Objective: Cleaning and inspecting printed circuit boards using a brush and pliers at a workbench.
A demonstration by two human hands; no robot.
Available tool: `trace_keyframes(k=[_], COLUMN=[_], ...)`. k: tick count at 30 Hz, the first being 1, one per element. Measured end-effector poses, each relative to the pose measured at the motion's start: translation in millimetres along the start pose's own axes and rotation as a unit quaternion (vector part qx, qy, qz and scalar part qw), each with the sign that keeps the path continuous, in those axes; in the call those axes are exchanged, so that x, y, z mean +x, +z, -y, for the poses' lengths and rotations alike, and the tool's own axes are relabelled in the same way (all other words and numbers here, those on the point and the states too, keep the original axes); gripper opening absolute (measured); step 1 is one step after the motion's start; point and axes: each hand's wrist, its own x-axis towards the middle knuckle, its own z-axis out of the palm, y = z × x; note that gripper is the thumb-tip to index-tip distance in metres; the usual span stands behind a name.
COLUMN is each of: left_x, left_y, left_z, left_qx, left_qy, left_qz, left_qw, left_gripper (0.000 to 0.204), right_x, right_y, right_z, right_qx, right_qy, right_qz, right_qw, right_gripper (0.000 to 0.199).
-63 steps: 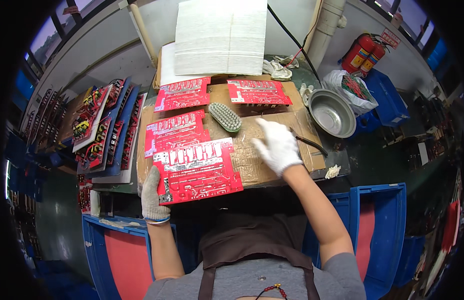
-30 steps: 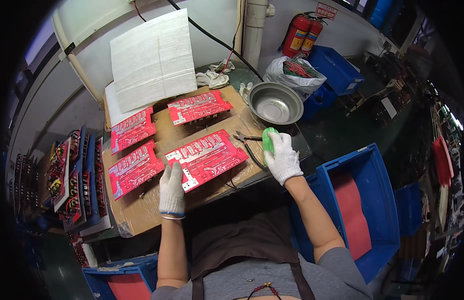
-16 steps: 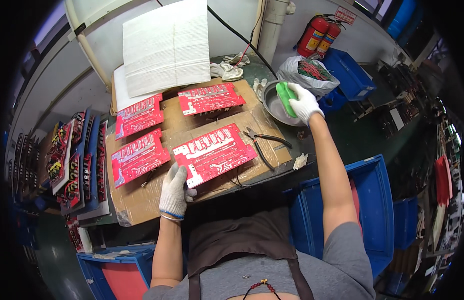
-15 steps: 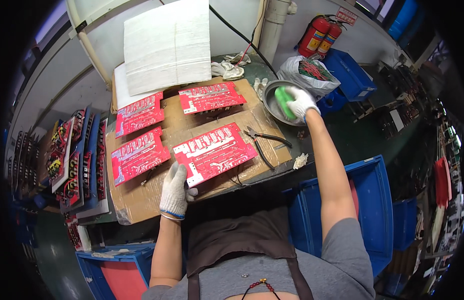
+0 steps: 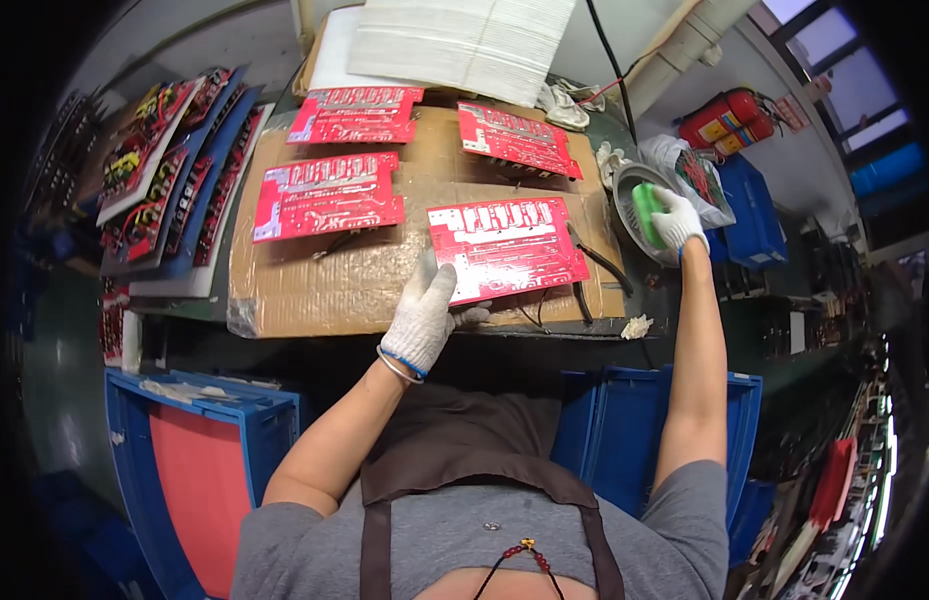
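Observation:
My left hand (image 5: 424, 308), in a white knit glove, grips the lower left edge of a red circuit board (image 5: 504, 245), thumb on top and fingers partly underneath. The board is tilted above the cardboard, with its soldered side up and dark wires hanging below. My right hand (image 5: 677, 218), gloved too, is closed round a green scrubbing brush (image 5: 646, 212) inside a round grey basin (image 5: 626, 182). Black-handled cutting pliers (image 5: 606, 265) lie beside the held board, partly covered by it.
Three more red boards (image 5: 329, 195) rest solder side up on the cardboard sheet (image 5: 284, 310). White foam sheets (image 5: 459, 45) stand behind. Racked boards (image 5: 174, 170) are at left, blue crates (image 5: 199, 440) in front of the table. Beyond the basin sit a plastic bag (image 5: 689, 180) and a fire extinguisher (image 5: 726, 120).
My view has turned, so the table sits higher and straighter. My left hand keeps its grip on the board. The brush stays in my right hand at the basin, now tilted more upright.

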Motion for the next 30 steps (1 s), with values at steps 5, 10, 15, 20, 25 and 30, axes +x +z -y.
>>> trace_keyframes(k=[5, 10, 15, 20, 25, 30], left_x=[-1.2, 1.5, 2.5, 3.8, 18.9, 22.8], left_y=[-21.2, -3.4, -9.5, -12.7, -25.6, -28.2], left_z=[3.6, 6.6, 6.0, 9.9, 35.0, 27.7], left_qx=[-0.069, -0.073, -0.068, -0.064, -0.099, -0.100], left_qy=[-0.020, -0.006, -0.013, -0.010, -0.014, -0.055], left_qz=[-0.028, -0.026, -0.057, -0.002, -0.060, 0.021], left_qw=[0.997, 0.997, 0.996, 0.998, 0.993, 0.993], left_gripper=[0.045, 0.042, 0.044, 0.044, 0.053, 0.073], right_x=[-107.8, -122.5, -126.9, -89.9, -138.6, -88.8], right_y=[-9.1, 55.7, 61.7, 40.1, 58.6, 46.5], right_z=[184.7, 282.0, 256.3, 277.7, 315.8, 286.8], right_qx=[0.255, 0.154, 0.224, 0.160, 0.235, 0.203], right_qy=[-0.141, -0.179, -0.105, -0.077, -0.229, -0.121], right_qz=[-0.105, -0.078, -0.031, -0.033, -0.022, -0.037], right_qw=[0.951, 0.969, 0.968, 0.984, 0.944, 0.971], right_gripper=[0.039, 0.028, 0.028, 0.031, 0.032, 0.032])
